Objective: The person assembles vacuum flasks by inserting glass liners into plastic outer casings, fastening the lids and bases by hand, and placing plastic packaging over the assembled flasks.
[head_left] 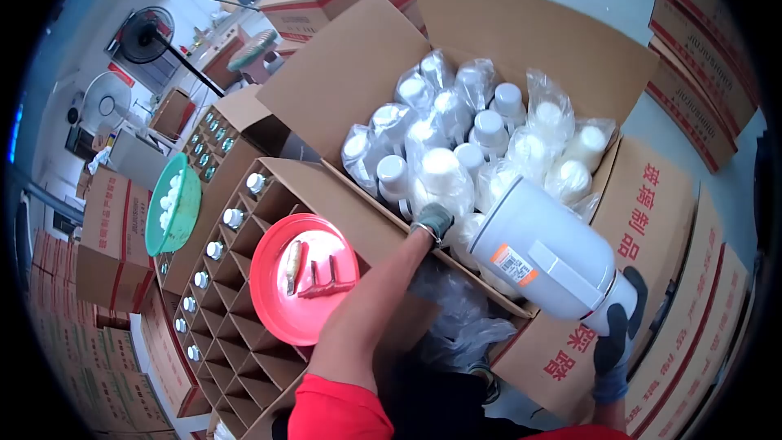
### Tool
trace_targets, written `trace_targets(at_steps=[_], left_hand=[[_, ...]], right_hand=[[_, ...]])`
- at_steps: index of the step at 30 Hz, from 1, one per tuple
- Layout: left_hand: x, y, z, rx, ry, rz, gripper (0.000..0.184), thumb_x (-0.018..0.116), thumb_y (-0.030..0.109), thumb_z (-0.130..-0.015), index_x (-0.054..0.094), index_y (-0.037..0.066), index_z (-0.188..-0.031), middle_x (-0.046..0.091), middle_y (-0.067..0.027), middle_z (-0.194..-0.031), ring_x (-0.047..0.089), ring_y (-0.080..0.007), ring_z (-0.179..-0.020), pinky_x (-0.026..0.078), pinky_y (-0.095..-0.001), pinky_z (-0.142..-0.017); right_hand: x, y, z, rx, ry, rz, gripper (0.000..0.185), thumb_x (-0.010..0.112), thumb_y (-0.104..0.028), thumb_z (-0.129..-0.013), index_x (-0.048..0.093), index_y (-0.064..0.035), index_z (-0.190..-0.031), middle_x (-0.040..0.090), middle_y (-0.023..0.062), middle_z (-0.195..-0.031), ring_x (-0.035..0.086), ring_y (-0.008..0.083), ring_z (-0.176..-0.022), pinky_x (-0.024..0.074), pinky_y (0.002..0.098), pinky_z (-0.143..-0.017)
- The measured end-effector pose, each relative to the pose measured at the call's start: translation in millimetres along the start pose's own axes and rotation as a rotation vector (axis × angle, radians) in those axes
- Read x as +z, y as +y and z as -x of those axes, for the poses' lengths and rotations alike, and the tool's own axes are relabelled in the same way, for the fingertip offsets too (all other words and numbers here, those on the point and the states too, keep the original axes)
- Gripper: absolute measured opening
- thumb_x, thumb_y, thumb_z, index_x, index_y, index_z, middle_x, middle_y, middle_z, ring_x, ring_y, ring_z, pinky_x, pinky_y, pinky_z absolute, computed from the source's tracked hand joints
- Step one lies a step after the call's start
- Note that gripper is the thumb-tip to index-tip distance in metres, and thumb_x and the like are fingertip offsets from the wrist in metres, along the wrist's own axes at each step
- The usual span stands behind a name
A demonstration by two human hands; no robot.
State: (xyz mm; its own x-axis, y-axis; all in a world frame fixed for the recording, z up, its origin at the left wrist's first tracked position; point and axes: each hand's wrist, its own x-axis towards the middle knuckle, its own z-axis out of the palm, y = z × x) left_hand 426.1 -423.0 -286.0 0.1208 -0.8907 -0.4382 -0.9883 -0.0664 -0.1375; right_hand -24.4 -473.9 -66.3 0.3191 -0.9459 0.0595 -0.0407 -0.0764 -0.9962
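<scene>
A large white jug [544,248] with a side handle and an orange-and-white barcode label lies tilted across the box's near right corner. My right hand [617,322], in a dark-palmed glove, is closed around its narrow neck end at the lower right. My gloved left hand [433,218] reaches to the near edge of an open cardboard box [521,24]. Its fingers are curled against the clear plastic bag [444,191] over one of the white-capped bottles; the fingertips are partly hidden. Several more white-capped bottles [489,132] stand upright in the box, many in clear bags.
To the left, a red basin [265,310] holding a few small tools rests on a carton with cardboard dividers [224,322] and several capped bottles. Beyond it sits a green basket [189,220] of white pieces. Crumpled plastic [460,318] lies below; stacked cartons [700,73] stand right.
</scene>
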Motion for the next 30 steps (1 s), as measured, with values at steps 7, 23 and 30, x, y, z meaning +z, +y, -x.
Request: trace_targets(at_steps=[7,23,30], left_hand=[[-209,91,239,-0.28,0.48,2.295,0.079,0.044,0.065,-0.095,0.036,0.006,-0.147,0.048,-0.0143,-0.14,0.053,-0.0252,-0.118,0.045,-0.0407,-0.095],[-89,274,597,-0.746,1.603,1.88,0.035,0.048,0.031,-0.102,0.059,0.002,-0.118,0.065,-0.0102,-0.112,0.062,-0.0203,-0.103,0.05,-0.0357,-0.092],[0,321,537,0.548,1.77,2.522,0.031,0.045,0.032,-0.102,0.054,0.009,-0.083,0.055,-0.0035,-0.086,0.053,-0.0171,-0.081,0.045,-0.0354,-0.082]], right_hand=[[-10,-54,48,0.161,-0.168,-0.312,0.065,0.055,-0.043,-0.091,0.036,-0.0082,-0.143,0.05,0.0129,-0.128,0.06,0.0261,-0.106,0.0588,0.0314,-0.055],[-29,-79,129,-1.083,-0.744,0.949,0.065,0.078,-0.028,-0.065,0.059,-0.0201,-0.127,0.044,0.0157,-0.141,0.044,0.0424,-0.123,0.0428,0.0533,-0.097],[-37,21,101,-0.676,-0.811,1.473,0.083,0.078,-0.04,-0.07,0.045,-0.0154,-0.143,0.041,0.0192,-0.142,0.033,0.0446,-0.133,0.0336,0.0559,-0.107]])
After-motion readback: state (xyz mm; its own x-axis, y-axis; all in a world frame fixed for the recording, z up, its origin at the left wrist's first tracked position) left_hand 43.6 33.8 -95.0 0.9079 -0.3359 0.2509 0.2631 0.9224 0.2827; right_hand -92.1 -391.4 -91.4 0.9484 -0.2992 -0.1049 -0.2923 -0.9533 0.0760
